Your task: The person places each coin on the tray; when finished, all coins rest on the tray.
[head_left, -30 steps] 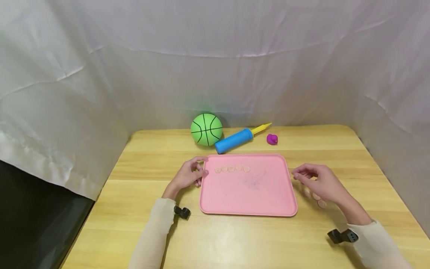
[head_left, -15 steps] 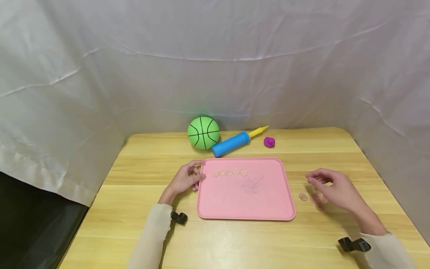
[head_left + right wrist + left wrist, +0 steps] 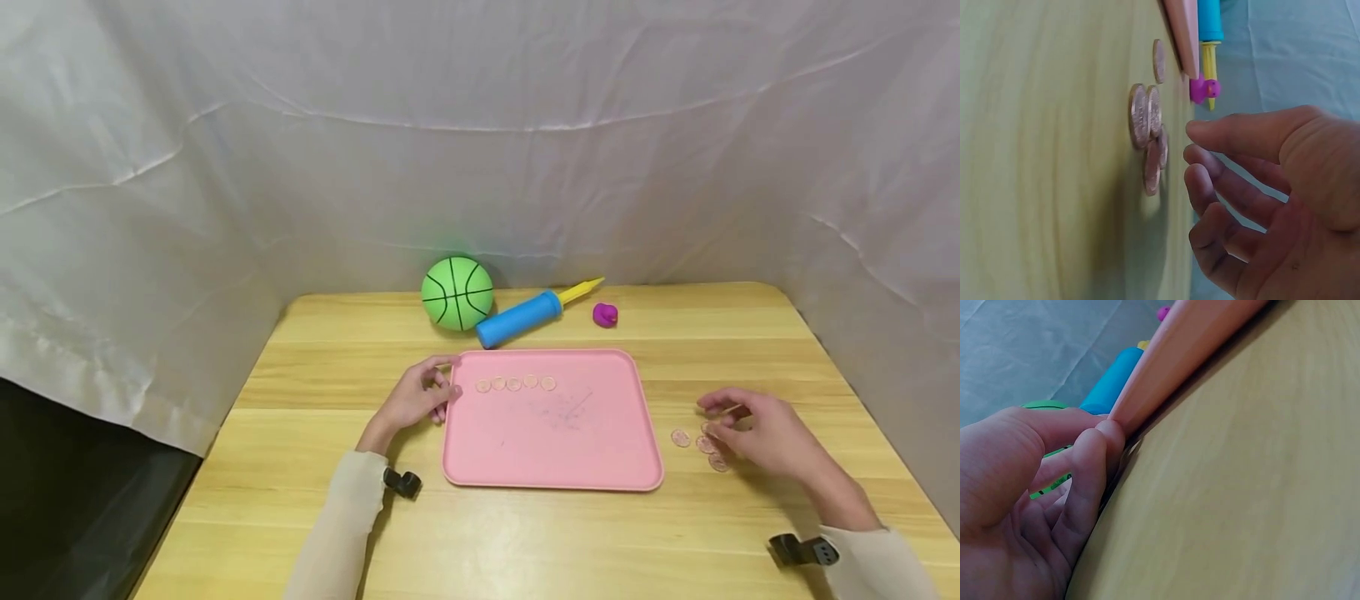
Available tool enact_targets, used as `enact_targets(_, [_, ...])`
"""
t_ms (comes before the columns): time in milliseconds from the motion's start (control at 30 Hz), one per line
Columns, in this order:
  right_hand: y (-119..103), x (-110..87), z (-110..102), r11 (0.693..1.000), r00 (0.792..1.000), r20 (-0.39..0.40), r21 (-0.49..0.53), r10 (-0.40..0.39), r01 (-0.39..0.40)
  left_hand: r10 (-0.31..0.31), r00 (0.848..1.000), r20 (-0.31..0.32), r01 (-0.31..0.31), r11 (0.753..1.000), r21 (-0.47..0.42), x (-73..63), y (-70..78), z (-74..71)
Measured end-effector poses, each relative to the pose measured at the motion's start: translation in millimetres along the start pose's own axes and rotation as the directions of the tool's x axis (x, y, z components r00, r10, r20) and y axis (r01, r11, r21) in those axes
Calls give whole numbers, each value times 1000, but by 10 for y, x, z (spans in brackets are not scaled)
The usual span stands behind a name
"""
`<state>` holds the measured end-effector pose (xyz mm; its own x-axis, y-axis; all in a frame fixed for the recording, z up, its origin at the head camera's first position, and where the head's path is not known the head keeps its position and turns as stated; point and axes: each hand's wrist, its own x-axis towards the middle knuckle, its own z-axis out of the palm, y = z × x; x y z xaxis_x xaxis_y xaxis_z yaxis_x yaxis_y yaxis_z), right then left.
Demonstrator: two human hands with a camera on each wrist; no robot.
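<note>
My left hand (image 3: 414, 395) is at the far left part of the pink tray (image 3: 555, 458), its thumb and fingertips gripping the rim, as the left wrist view shows up close. Several coins (image 3: 513, 384) lie in a side-by-side row near the tray's back left. To the right of the tray, my right hand (image 3: 768, 433) hovers over a loose group of copper-coloured coins (image 3: 1139, 117). Its fingers are loosely bent, thumb and fingertips apart, with nothing between them. Some of those coins overlap; a single coin (image 3: 1159, 60) lies nearer the tray. The hand partly covers the group in the head view.
Behind the tray stand a green ball (image 3: 457, 293) with black lines and a blue hand pump (image 3: 519, 320) with a yellow nozzle. A small purple rubber duck (image 3: 605, 315) sits to their right. Pale cloth (image 3: 525, 183) surrounds the wooden table (image 3: 495, 542) at the back and sides.
My right hand has moved right, away from the tray edge, and lowered over the loose coins, which are now less covered. The left hand stays at the rim. The head view shifted slightly.
</note>
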<state>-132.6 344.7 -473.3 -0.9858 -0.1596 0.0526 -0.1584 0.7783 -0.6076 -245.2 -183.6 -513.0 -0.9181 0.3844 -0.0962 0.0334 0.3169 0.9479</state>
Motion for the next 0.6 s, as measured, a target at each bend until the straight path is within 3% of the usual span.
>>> enact_targets(300, [126,-8,70,995,996,-24,-54,-83,81,15,1000,-3,-15,1000,-1,4,-18,-6])
enact_targets(467, [133,-3,80,995,996,-36,-52,-86,84,18,1000,-2,-18,1000,-7,7,-19,-8])
enact_targets(600, [104,19,69,995,997,4,-66,-79,79,10,1000,0,-10,1000,-5,10,-6,-13])
